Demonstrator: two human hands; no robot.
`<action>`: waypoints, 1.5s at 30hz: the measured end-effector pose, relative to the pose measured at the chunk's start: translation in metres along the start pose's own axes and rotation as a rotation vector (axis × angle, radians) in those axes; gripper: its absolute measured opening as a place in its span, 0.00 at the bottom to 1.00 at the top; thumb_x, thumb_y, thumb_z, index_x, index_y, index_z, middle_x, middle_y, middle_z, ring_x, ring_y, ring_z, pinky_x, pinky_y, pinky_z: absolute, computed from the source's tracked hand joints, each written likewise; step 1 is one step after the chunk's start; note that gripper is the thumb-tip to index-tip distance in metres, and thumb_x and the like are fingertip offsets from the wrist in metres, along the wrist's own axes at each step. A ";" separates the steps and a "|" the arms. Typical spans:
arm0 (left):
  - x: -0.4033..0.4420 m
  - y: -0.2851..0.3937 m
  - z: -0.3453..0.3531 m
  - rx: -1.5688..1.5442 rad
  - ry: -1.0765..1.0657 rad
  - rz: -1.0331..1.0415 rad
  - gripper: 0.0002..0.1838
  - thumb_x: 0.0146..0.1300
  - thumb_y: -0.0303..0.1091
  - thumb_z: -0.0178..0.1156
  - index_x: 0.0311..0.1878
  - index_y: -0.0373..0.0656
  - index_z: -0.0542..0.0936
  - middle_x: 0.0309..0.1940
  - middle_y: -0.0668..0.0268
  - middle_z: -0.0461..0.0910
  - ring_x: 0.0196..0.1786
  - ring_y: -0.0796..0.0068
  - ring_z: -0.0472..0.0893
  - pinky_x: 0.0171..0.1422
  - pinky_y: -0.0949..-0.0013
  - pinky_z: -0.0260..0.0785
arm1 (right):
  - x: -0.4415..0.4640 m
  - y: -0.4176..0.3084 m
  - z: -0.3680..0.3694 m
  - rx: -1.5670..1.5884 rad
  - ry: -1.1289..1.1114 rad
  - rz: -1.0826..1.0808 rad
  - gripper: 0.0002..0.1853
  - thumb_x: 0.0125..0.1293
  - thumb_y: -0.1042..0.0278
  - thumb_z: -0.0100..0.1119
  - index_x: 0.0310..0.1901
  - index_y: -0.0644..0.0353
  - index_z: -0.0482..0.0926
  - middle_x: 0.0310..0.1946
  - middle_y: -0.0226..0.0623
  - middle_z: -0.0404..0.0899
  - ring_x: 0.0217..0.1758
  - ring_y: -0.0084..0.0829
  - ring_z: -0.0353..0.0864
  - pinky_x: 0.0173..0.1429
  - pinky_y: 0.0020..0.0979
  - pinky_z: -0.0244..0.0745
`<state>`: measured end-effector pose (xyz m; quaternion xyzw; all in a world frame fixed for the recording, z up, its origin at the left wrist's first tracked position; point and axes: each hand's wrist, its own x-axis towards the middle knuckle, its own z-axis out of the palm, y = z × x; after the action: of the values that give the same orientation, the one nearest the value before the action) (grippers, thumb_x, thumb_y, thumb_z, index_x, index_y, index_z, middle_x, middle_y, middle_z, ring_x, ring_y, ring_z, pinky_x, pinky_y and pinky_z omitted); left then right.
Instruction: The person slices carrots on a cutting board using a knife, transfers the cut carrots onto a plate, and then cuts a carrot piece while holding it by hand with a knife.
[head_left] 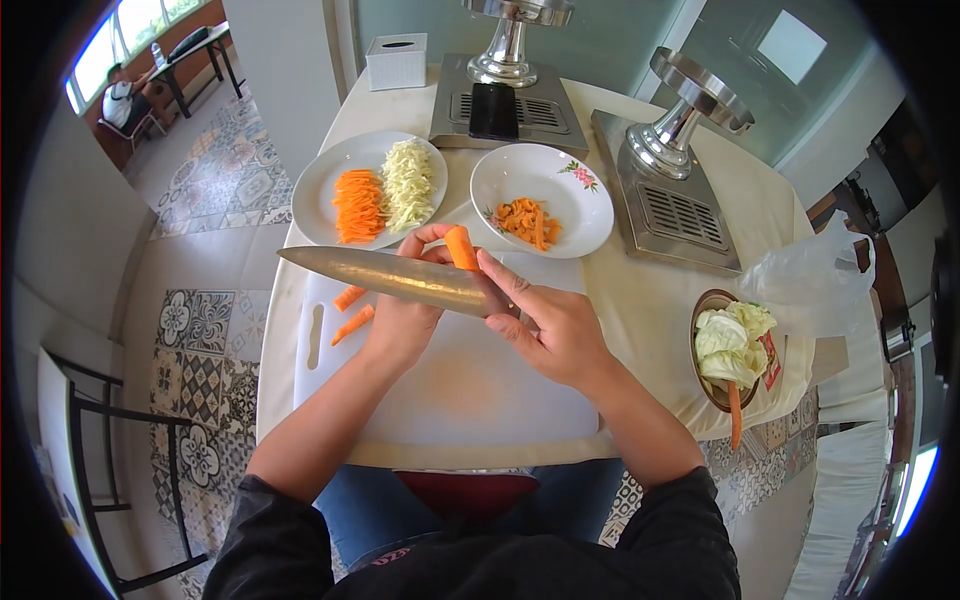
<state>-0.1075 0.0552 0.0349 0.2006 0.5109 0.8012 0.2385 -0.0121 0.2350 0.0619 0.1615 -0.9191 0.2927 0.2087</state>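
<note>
Above the white cutting board (460, 400), my right hand (555, 330) grips a large kitchen knife (390, 280), its blade pointing left. The handle is mostly hidden in my palm. My left hand (405, 325) is behind and below the blade, its fingers closed around a peeled carrot piece (460, 248) that sticks up past the blade's upper edge. The blade covers part of the carrot and of my left fingers. Cut carrot pieces (352, 325) lie on the board by my left hand.
Behind the board are a plate (310, 185) of shredded carrot (358, 207) and cabbage (408, 185), and a bowl (590, 205) with carrot peelings (528, 222). A bowl of cabbage leaves (735, 340), a plastic bag (815, 275) and metal stands (680, 190) are to the right.
</note>
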 end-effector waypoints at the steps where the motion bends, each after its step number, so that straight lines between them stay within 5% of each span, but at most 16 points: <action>1: 0.000 -0.001 0.000 0.016 0.007 0.001 0.33 0.63 0.26 0.66 0.68 0.47 0.63 0.57 0.62 0.78 0.57 0.71 0.81 0.58 0.68 0.75 | 0.000 0.000 -0.001 -0.003 -0.003 0.002 0.35 0.67 0.51 0.64 0.75 0.44 0.65 0.26 0.35 0.81 0.22 0.33 0.77 0.28 0.34 0.73; 17: -0.001 0.000 0.003 0.282 0.035 0.169 0.24 0.68 0.22 0.57 0.66 0.39 0.69 0.51 0.61 0.81 0.53 0.73 0.82 0.53 0.70 0.78 | 0.001 -0.001 -0.004 0.059 -0.053 0.019 0.31 0.70 0.53 0.60 0.74 0.39 0.68 0.28 0.35 0.84 0.25 0.37 0.81 0.31 0.36 0.75; 20: -0.003 0.005 0.008 0.260 0.058 0.166 0.23 0.65 0.13 0.55 0.63 0.36 0.71 0.47 0.64 0.80 0.50 0.78 0.81 0.52 0.74 0.76 | 0.001 -0.004 -0.005 0.061 -0.054 0.031 0.29 0.70 0.53 0.61 0.72 0.39 0.70 0.28 0.36 0.83 0.25 0.37 0.81 0.31 0.36 0.75; 38: -0.003 -0.001 0.006 0.257 -0.049 0.224 0.25 0.64 0.14 0.57 0.65 0.37 0.70 0.48 0.68 0.78 0.52 0.79 0.80 0.53 0.74 0.75 | 0.002 0.005 -0.008 0.181 -0.023 0.029 0.30 0.69 0.52 0.63 0.72 0.41 0.70 0.33 0.38 0.85 0.29 0.40 0.83 0.36 0.36 0.76; 45: -0.008 -0.001 0.008 0.185 -0.068 0.204 0.23 0.65 0.14 0.58 0.63 0.37 0.71 0.56 0.66 0.76 0.56 0.76 0.80 0.57 0.72 0.78 | 0.001 0.008 -0.007 0.266 -0.055 0.062 0.27 0.71 0.53 0.60 0.71 0.41 0.72 0.30 0.37 0.84 0.28 0.38 0.82 0.35 0.34 0.76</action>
<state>-0.0963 0.0572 0.0368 0.2998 0.5510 0.7635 0.1535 -0.0143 0.2455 0.0632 0.1675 -0.8820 0.4139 0.1510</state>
